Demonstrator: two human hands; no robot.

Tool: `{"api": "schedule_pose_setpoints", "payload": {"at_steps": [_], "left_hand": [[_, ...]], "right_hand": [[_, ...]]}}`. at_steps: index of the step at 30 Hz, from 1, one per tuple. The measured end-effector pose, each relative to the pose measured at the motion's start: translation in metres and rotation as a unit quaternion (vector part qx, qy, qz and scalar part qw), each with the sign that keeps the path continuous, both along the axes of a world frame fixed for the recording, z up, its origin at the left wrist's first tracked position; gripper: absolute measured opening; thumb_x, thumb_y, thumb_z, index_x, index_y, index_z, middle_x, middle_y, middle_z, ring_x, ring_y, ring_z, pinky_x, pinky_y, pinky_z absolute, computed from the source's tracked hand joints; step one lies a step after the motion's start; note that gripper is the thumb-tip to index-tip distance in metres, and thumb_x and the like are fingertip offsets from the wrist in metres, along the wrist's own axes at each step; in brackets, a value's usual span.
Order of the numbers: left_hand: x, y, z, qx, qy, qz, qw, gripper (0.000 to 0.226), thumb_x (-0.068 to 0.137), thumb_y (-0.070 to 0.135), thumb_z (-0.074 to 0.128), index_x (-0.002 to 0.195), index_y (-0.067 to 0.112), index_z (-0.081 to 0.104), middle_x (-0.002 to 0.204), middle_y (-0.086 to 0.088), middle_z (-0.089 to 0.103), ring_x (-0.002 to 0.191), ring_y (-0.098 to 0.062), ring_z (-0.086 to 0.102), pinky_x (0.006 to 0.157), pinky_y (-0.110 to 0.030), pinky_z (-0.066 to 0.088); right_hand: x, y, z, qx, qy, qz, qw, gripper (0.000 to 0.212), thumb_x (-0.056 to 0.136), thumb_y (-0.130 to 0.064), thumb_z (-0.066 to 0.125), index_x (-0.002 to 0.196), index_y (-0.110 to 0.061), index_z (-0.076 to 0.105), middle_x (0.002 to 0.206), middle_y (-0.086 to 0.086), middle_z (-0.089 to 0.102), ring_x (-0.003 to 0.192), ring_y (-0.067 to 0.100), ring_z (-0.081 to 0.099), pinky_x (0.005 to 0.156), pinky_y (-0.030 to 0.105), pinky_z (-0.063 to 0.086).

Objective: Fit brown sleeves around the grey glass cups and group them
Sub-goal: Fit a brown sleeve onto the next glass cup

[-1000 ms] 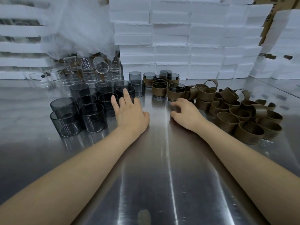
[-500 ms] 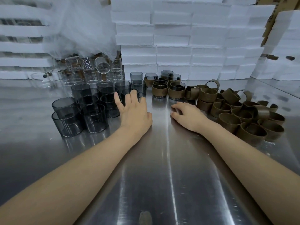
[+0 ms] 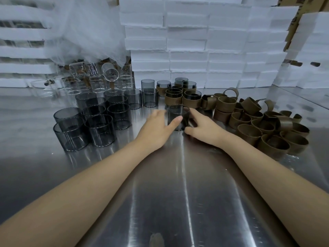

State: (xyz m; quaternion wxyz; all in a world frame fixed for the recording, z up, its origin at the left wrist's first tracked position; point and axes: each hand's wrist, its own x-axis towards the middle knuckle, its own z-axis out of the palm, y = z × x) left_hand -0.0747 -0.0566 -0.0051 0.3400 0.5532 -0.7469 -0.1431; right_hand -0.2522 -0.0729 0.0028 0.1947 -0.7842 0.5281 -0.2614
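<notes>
— On the table [image 3: 178, 184], who has the grey glass cup [image 3: 178, 111]?
— Both: left hand [image 3: 156, 129] and right hand [image 3: 204, 130] grasp its sides with curled fingers. Keep it upright, then slide a brown sleeve [image 3: 247, 138] on squarely.

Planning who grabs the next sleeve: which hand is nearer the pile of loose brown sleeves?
Right. The right hand is right of the grey cup, next to the sleeve pile; the left hand is left of the cup, farther away.
</notes>
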Motion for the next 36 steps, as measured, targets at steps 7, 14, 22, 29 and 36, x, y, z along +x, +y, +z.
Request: {"api": "schedule_pose_setpoints", "payload": {"at_steps": [7, 14, 22, 29, 36], "left_hand": [[0.001, 0.002, -0.002, -0.039, 0.058, -0.102, 0.992, 0.049, 0.098, 0.047, 0.047, 0.139, 0.020, 0.044, 0.131, 0.006, 0.050, 0.119, -0.005, 0.047, 0.101, -0.024, 0.040], [-0.001, 0.005, -0.002, -0.028, 0.094, -0.165, 0.981, 0.058, 0.098, 0.040, 0.051, 0.146, 0.026, 0.022, 0.144, 0.004, 0.038, 0.131, -0.011, 0.043, 0.108, -0.028, 0.039], [-0.001, 0.008, 0.001, -0.010, 0.150, -0.156, 0.976, 0.053, 0.094, 0.033, 0.062, 0.131, 0.043, 0.025, 0.135, 0.007, 0.047, 0.121, -0.011, 0.053, 0.102, -0.028, 0.043], [-0.001, 0.006, 0.002, -0.015, 0.135, -0.157, 0.978, 0.058, 0.097, 0.027, 0.056, 0.147, 0.026, 0.025, 0.146, 0.003, 0.039, 0.115, 0.010, 0.047, 0.088, -0.005, 0.041], [0.000, 0.008, 0.003, 0.009, 0.144, -0.143, 0.979, 0.049, 0.101, 0.022, 0.045, 0.148, 0.025, 0.028, 0.132, 0.009, 0.052, 0.104, 0.011, 0.053, 0.081, -0.002, 0.038]], "right_hand": [[0.003, 0.003, 0.000, -0.086, -0.127, 0.021, 0.988, 0.065, 0.072, -0.032, 0.083, 0.124, -0.027, 0.045, 0.109, -0.022, 0.056, 0.099, -0.013, 0.054, 0.082, 0.001, 0.039], [0.007, 0.007, 0.000, -0.200, -0.136, 0.030, 0.970, 0.069, 0.070, -0.023, 0.077, 0.133, -0.021, 0.049, 0.122, -0.006, 0.049, 0.113, -0.002, 0.046, 0.095, 0.005, 0.034], [0.009, 0.011, 0.003, -0.216, -0.137, 0.027, 0.966, 0.065, 0.068, -0.017, 0.073, 0.130, -0.016, 0.052, 0.123, 0.001, 0.048, 0.107, -0.015, 0.043, 0.094, 0.003, 0.033], [0.010, 0.009, 0.003, -0.189, -0.181, 0.017, 0.965, 0.066, 0.066, -0.018, 0.086, 0.119, -0.032, 0.049, 0.119, -0.009, 0.054, 0.109, -0.001, 0.052, 0.093, 0.010, 0.041], [0.010, 0.008, 0.004, -0.160, -0.198, 0.007, 0.967, 0.073, 0.063, -0.012, 0.090, 0.125, -0.023, 0.053, 0.122, -0.004, 0.060, 0.114, 0.009, 0.057, 0.100, 0.026, 0.046]]}}
